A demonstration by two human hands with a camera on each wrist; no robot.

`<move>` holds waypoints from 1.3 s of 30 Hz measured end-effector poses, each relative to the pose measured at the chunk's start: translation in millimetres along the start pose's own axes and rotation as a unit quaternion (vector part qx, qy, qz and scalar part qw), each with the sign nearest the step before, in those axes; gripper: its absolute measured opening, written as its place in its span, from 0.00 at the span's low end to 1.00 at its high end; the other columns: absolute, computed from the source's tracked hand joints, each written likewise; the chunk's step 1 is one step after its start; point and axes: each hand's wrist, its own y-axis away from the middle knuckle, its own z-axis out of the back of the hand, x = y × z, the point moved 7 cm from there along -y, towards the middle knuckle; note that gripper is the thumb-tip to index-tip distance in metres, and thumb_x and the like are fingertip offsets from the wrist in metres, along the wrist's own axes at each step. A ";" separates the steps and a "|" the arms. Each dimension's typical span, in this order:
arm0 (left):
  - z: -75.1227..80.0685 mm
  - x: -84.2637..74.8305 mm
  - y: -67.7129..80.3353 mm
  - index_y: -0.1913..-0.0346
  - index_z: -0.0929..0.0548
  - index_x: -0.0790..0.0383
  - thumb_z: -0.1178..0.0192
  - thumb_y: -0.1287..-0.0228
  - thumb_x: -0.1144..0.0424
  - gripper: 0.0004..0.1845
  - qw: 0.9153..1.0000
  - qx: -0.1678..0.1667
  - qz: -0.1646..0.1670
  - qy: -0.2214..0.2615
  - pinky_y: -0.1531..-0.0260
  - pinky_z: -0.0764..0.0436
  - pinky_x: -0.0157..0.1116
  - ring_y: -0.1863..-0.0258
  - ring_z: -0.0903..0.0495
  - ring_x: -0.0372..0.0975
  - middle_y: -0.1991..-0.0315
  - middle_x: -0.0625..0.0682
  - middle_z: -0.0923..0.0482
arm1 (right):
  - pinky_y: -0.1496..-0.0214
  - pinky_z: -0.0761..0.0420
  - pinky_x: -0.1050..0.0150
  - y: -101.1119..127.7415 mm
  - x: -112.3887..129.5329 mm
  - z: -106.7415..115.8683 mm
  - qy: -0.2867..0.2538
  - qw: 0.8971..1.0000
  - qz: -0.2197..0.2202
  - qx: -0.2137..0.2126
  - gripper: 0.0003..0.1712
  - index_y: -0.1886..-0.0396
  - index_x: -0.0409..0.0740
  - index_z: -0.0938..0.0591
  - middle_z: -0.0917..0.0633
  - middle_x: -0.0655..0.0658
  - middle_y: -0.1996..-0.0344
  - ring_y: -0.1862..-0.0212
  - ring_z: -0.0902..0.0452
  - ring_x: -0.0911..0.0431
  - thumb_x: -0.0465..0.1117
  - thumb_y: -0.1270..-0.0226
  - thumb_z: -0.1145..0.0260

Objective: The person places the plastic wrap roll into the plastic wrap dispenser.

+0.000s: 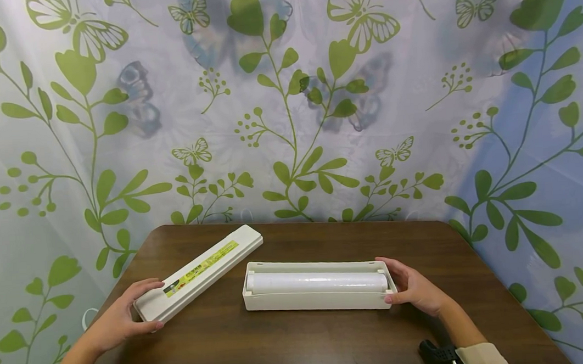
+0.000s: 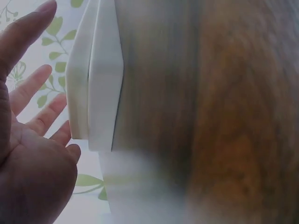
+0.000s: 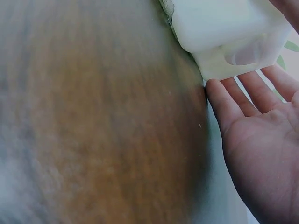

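With the lid (image 1: 202,272) already off and lying on the worktop (image 1: 300,341) under my spread left hand (image 1: 122,317), my right hand (image 1: 416,288), fingers straight, steadies the open box (image 1: 317,301), roll (image 1: 316,282) inside, unclosed.

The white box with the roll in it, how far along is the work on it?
Done: the lid is off, lying apart to the left on the table. The roll sits in the open box. In hand: the left hand touches the lid's near end; the right hand rests against the box's right end. Left: the box has no lid on.
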 end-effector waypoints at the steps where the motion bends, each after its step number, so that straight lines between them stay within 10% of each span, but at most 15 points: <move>1: -0.2 1.5 0.7 0.34 0.24 0.58 0.17 0.55 0.60 0.42 1.000 0.000 -0.001 -0.001 0.50 0.39 0.18 0.40 0.41 0.15 0.34 0.33 0.34 | 0.41 0.17 0.63 0.1 0.0 0.0 0.000 1.000 -0.001 0.000 0.54 0.20 0.33 0.49 0.30 0.42 0.29 0.38 0.25 0.63 0.29 0.39 0.27; 11: -3.4 13.0 5.0 0.30 0.28 0.58 0.17 0.56 0.58 0.47 0.999 0.034 0.014 -0.017 0.51 0.41 0.18 0.40 0.47 0.14 0.32 0.58 0.36 | 0.41 0.17 0.64 0.8 -0.1 -0.4 0.007 1.000 -0.004 -0.007 0.54 0.20 0.33 0.48 0.31 0.41 0.28 0.38 0.25 0.64 0.29 0.39 0.27; 22: -4.6 29.6 9.4 0.23 0.39 0.56 0.20 0.50 0.53 0.53 0.990 0.092 0.103 -0.010 0.53 0.33 0.22 0.44 0.42 0.17 0.29 0.65 0.36 | 0.41 0.17 0.64 1.0 0.9 -0.9 0.010 1.000 -0.005 -0.007 0.54 0.20 0.34 0.48 0.33 0.34 0.27 0.39 0.25 0.63 0.30 0.39 0.27; 39: -5.5 35.8 0.8 0.23 0.38 0.61 0.19 0.52 0.51 0.55 0.988 0.115 0.102 -0.022 0.56 0.29 0.27 0.49 0.34 0.21 0.33 0.65 0.31 | 0.41 0.17 0.64 0.6 -4.3 3.5 0.023 0.999 -0.020 -0.012 0.54 0.19 0.34 0.49 0.36 0.29 0.26 0.39 0.24 0.62 0.31 0.38 0.27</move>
